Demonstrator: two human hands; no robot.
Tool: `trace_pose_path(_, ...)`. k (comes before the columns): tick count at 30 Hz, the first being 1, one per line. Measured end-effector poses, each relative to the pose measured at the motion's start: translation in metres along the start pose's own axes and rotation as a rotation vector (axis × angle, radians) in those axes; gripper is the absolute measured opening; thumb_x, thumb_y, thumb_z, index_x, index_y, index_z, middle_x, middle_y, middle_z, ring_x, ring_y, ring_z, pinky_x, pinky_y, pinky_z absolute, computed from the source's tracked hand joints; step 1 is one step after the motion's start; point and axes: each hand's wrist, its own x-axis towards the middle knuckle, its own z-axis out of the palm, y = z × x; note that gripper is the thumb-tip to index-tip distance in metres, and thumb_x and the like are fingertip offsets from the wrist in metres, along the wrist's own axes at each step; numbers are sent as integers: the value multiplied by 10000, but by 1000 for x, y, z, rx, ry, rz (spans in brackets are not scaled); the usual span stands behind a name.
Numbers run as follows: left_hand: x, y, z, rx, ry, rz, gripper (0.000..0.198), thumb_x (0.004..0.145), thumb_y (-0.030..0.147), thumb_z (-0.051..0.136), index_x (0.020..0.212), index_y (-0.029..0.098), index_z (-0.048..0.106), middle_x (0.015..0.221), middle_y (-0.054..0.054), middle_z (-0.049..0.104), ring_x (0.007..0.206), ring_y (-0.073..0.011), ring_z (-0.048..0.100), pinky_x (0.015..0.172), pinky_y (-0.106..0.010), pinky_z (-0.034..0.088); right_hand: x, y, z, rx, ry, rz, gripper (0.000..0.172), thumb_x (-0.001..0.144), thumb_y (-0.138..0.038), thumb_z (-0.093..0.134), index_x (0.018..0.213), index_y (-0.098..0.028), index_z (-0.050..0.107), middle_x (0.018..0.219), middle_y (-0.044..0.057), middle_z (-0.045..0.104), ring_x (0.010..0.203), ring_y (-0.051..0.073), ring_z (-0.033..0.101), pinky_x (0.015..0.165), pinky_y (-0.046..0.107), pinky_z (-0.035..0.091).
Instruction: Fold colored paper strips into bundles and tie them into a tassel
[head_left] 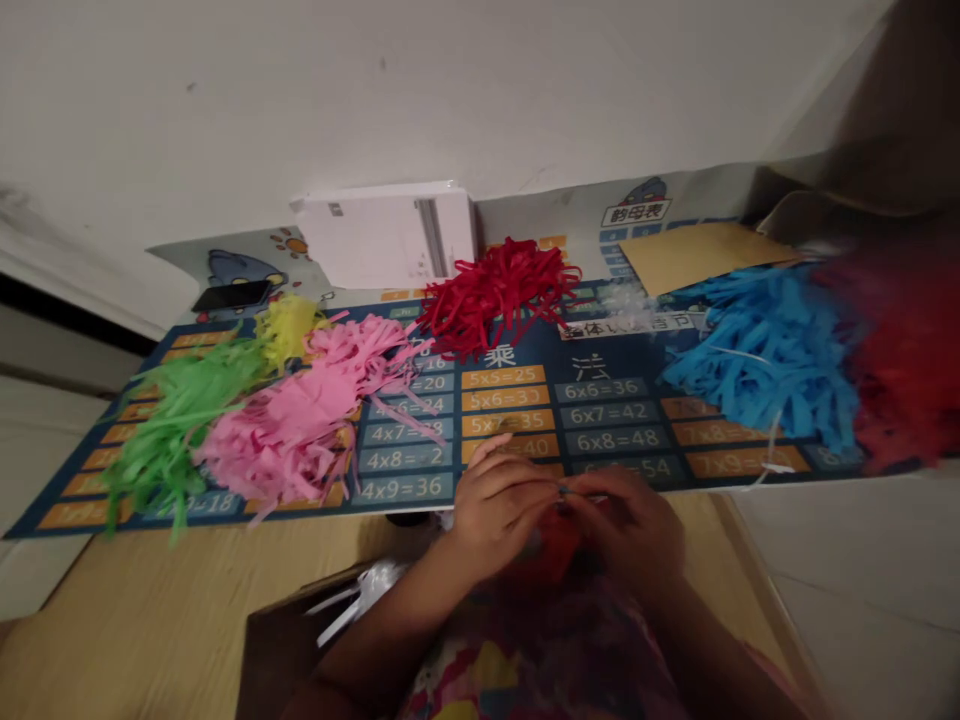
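At the table's near edge my left hand (491,505) and my right hand (637,525) come together, both fingertips pinched at one spot. A tiny dark bit shows between them, too small to name. Just beneath the fingers, over my lap, is a red thing (551,550), dim and partly covered by the hands; I cannot tell whether it is held. Beyond my hands lies a bunch of shredded red strips (499,300). Pink strips (300,430) lie to the left, and blue strips (772,360) to the right.
Green strips (180,410) and yellow strips (289,330) are at the left, near a dark phone (234,295). A white box (382,235) stands against the wall. A yellow sheet (697,255) and more red material (911,360) are at the right. Below the table sits a brown box (281,640).
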Motion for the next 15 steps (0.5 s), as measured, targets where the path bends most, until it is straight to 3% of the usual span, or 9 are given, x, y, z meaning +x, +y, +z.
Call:
trace_pose_path(2,2,-3,2,-9,-11,-30,99,876,159,676,929,242,691,862,-10,772,811,-166,721,1030,-427,496,1,-2,4,-11,-28,-16,51,877,-305,685,866,-292,733,799,8,754,720,188,704,658,303,559)
trace_pose_path(5,3,-5,3,-13,-48,-139,73,861,145,660,875,217,654,838,-33,740,795,-173,707,799,-308,570,13,1,-3,-60,-126,-136,101,919,-313,637,913,-294,737,840,10,762,764,184,711,684,299,553)
trace_pose_path(8,2,-4,0,-38,-60,-215,99,854,117,654,848,213,631,805,-19,727,753,-154,703,677,-231,546,54,19,-41,-253,-47,-239,126,905,-376,663,939,-288,746,911,31,753,858,211,698,770,331,544)
trace_pose_path(10,2,-3,-1,-86,-50,-288,108,838,144,681,790,209,610,746,-2,717,680,-141,691,640,-217,536,94,37,-79,-552,153,-142,176,908,-383,648,891,-249,760,942,81,731,916,252,673,810,369,521)
trace_pose_path(11,2,-2,0,-118,-52,-344,131,828,162,688,751,206,592,713,2,711,640,-136,679,611,-213,529,115,46,-97,-753,184,-67,194,912,-363,635,892,-223,768,974,112,725,962,283,658,835,396,505)
trace_pose_path(13,1,0,2,-172,-67,-464,186,810,191,682,681,202,548,653,6,698,573,-130,652,555,-208,509,151,62,-128,-1110,83,148,187,872,-301,672,910,-148,772,1053,197,706,1064,369,620,835,442,482)
trace_pose_path(15,0,2,4,-199,-71,-553,208,789,226,686,640,197,543,607,6,683,538,-129,631,521,-206,490,173,74,-146,-1247,-32,271,149,821,-223,697,850,-94,765,999,246,707,1029,401,631,776,435,477)
